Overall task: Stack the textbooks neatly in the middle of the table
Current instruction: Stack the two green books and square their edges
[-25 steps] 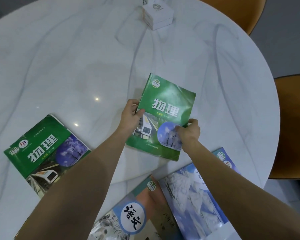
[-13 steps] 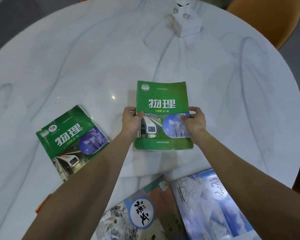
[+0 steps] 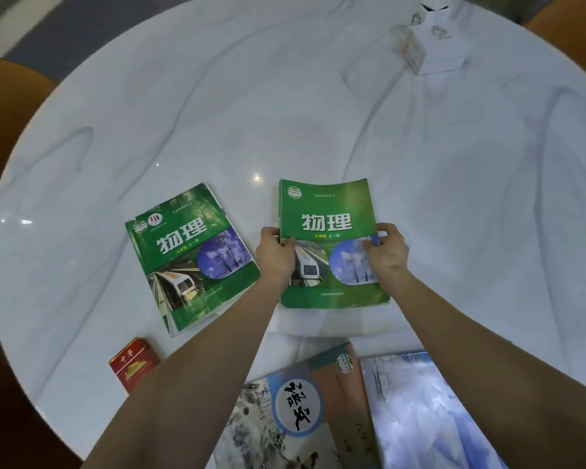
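Your left hand (image 3: 275,253) and right hand (image 3: 388,252) pinch the green textbook (image 3: 329,211) at nine and three o'clock, fingers (image 3: 384,228) closed over its edges.

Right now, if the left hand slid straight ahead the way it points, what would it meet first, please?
Nothing, it seems: beyond the left hand, gripping the green physics book, only bare table shows. The white box sits well off to the right.

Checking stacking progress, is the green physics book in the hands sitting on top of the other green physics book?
No. The held physics book lies on the bare table, apart from the other physics book beside it.
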Demonstrator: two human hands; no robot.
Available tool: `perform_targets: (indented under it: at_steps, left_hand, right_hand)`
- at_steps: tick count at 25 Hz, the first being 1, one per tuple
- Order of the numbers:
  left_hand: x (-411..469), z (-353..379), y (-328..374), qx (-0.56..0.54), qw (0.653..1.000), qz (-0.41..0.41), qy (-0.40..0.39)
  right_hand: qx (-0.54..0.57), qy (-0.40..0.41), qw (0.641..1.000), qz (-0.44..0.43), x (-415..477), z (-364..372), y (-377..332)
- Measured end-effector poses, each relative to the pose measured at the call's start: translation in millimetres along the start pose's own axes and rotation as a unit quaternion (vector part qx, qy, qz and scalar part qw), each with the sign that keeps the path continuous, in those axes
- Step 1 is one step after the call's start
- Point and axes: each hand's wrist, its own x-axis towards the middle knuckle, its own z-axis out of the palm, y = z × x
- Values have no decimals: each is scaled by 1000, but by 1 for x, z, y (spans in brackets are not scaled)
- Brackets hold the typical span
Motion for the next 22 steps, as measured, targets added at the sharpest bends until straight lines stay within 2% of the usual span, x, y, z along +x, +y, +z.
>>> perform_targets:
  at_steps: [3,7,12,16,19,22]
  left_hand:
    - [-3,3,-5,57,998,36,5]
    - [-5,1,1,215,974,71,18]
    - [-10,-13,14,316,944,89,-16]
    - [-9,-31,18,403,904,136,-51]
    - [-9,-53,18,487,858,160,-30]
    - [-9,-78,12,525,832,179,-1]
  right_hand:
    - [-30,8,1000,-2,-1,4,5]
    - [-115,7,993,-14,0,8,5]
    - [-272,0,962,-38,-8,8,-6]
    - [-373,-8,921,-108,-23,13,-21]
    - [-408,-55,889,-202,-35,23,-39]
    - [-435,-96,846,-292,-48,39,-59]
